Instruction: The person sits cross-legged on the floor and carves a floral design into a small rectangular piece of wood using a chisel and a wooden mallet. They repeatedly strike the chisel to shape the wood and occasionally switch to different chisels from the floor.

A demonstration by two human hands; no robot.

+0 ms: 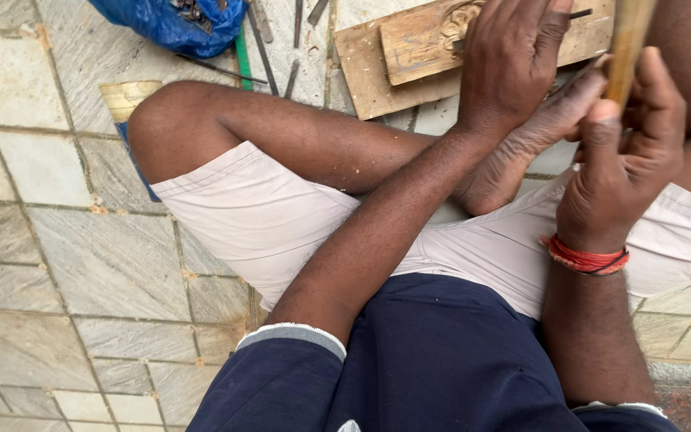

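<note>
Nearest the lens: dark blue shirt, filling the lower middle of the frame, with pale shorts above it. Person is sitting cross-legged on a stone-tiled floor, bare foot lying right of centre.

Left hand, upper middle of the frame: reaching forward, fingers curled and pressing down on a carved wooden piece. A thin dark tool is poking out from under the fingers at the top edge; whether the hand is pinching it cannot be told for certain.

Right hand, upper right: wrapped closed around a pale wooden handle that is rising out of the top of the frame. A red thread band is circling that wrist.

Carved wooden piece: lying on a flat wooden board, upper middle of the frame, just beyond the foot; scroll-like carving is showing at its right end beside the left hand.

Other items, top of the frame: several slim metal tools lying on the floor left of the board; a blue plastic bag sitting at upper left; a pale cylindrical object resting just beside the knee.
</note>
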